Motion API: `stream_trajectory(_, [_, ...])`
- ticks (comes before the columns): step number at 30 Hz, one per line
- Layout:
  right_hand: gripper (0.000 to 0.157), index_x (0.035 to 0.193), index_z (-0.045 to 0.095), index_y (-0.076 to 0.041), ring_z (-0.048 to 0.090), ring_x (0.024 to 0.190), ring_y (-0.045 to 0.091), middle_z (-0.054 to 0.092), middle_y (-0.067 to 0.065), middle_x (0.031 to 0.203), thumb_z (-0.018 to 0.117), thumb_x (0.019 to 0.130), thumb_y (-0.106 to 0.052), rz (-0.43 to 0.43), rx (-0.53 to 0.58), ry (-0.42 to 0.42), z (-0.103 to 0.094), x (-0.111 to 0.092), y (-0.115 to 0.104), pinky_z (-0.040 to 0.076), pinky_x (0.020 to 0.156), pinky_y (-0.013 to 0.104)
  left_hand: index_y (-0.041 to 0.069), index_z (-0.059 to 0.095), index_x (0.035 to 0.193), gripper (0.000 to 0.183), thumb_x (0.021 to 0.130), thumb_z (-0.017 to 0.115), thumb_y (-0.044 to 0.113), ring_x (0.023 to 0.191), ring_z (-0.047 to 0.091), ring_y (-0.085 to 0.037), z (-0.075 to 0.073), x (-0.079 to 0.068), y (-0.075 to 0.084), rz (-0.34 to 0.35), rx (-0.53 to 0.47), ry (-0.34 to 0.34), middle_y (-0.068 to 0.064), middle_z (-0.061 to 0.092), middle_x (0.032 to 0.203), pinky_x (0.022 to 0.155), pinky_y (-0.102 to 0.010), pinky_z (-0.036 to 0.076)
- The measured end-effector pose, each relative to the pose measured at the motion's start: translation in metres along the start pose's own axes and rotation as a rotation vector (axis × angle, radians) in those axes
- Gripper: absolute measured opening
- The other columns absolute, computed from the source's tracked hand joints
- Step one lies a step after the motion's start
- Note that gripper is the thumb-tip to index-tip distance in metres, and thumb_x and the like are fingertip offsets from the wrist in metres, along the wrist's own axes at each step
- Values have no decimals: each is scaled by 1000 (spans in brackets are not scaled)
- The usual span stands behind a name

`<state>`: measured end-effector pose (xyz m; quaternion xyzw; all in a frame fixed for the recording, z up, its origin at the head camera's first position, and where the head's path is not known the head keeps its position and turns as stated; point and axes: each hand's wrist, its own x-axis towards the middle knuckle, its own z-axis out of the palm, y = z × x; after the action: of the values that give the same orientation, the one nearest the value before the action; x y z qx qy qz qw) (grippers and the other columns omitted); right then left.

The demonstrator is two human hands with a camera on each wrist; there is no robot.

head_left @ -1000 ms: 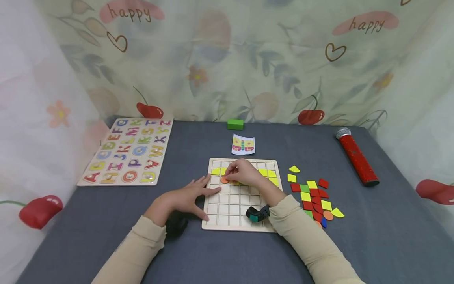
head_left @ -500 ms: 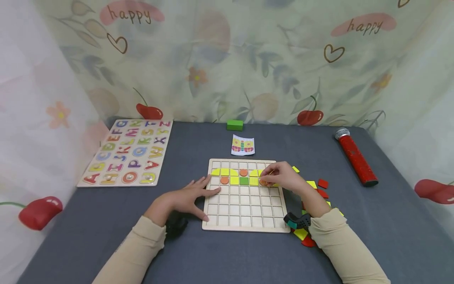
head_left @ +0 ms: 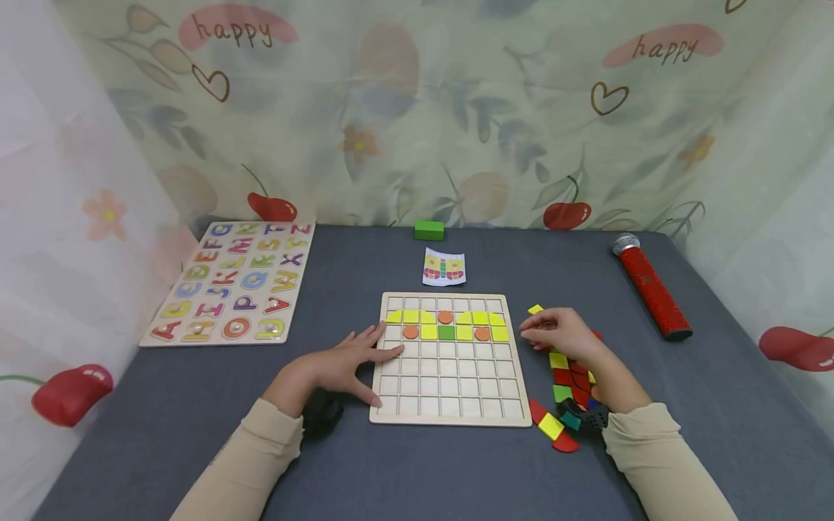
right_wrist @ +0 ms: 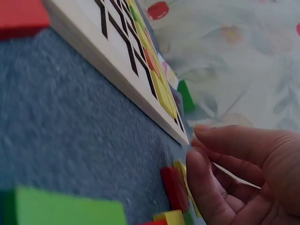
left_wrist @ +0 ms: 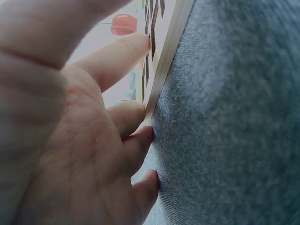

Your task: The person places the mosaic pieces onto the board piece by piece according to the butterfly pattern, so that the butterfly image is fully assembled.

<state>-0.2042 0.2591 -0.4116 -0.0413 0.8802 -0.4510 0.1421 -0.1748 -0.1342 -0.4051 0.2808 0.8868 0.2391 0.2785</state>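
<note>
Your right hand [head_left: 565,334] hides part of the loose pieces [head_left: 562,377] beneath it, and the black wrist strap [head_left: 591,417] covers more, so you can't count them; red, yellow and green show around it, with a little blue and orange. In the right wrist view, a blurred green piece [right_wrist: 68,208] is cut off along the bottom and a red piece [right_wrist: 21,18] at the upper left. That hand has nothing in its grasp: thumb and forefinger bend toward each other with a gap between the tips, just off the right edge of the grid board [head_left: 450,387].

Your left hand [head_left: 339,367] is spread and grips nothing, resting at the board's left edge; its thumb runs out of the left wrist view.

The grid board lies flat in front of you. Its second row from the far edge holds yellow pieces [head_left: 410,316], rounded at the corners, about a central orange disc [head_left: 445,317]. The third holds a central green square [head_left: 446,333], flanked by more yellow squares and two orange discs. On your left, the letter board [head_left: 221,343] carries coloured letters. The pattern card [head_left: 444,268] lies beyond the grid, its print small.
</note>
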Motion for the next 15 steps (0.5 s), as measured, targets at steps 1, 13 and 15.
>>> stream_trajectory(1, [36, 113, 63, 4, 64, 71, 13, 68, 16, 97, 66, 87, -20, -2, 4, 8, -2, 0, 1, 56, 68, 26, 29, 31, 146, 90, 71, 78, 43, 146, -7, -27, 0, 0, 0, -1, 2, 1, -7, -5, 158, 116, -52, -2])
stream_trajectory(13, [41, 118, 60, 6, 62, 65, 8, 62, 16, 97, 69, 83, -13, 64, -86, 61, -12, 9, 7, 54, 64, 22, 30, 30, 146, 90, 71, 78, 42, 146, -8, -27, 0, 0, -1, 4, 1, 1, -6, -6, 159, 116, -52, -2])
stream_trajectory(15, [39, 116, 60, 6, 61, 65, 9, 61, 15, 96, 70, 83, -12, 71, -100, 50, -13, 11, 7, 54, 64, 22, 30, 30, 146, 90, 71, 78, 42, 146, -8, -28, 0, 0, -1, 5, 6, 0, -6, -6, 158, 116, -52, -2])
